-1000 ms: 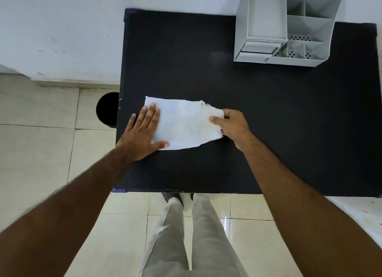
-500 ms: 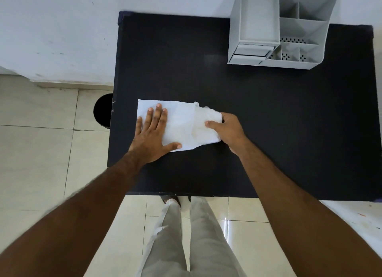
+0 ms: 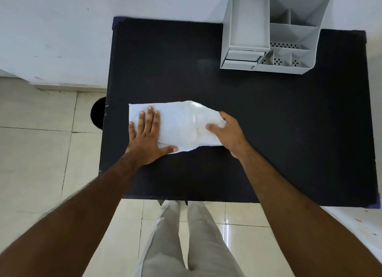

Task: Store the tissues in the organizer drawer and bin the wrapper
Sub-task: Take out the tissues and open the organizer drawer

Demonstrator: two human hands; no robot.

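Note:
A white tissue pack in its thin wrapper [image 3: 182, 123] lies flat on the black table [image 3: 268, 132], left of centre. My left hand [image 3: 148, 136] presses flat on its left end, fingers spread. My right hand [image 3: 227, 130] pinches the right end of the wrapper between thumb and fingers. The grey organizer [image 3: 270, 30] stands at the table's far right, its two small drawers [image 3: 241, 58] shut at the front left. A black bin [image 3: 98, 113] shows partly on the floor, just off the table's left edge.
A white wall runs behind the table. Pale floor tiles lie to the left and in front. My legs in light trousers [image 3: 186, 241] stand at the table's near edge.
My left hand slid further onto the pack's left end. My right hand shifted its pinch on the right end, and the wrapper there now looks stretched out rather than folded.

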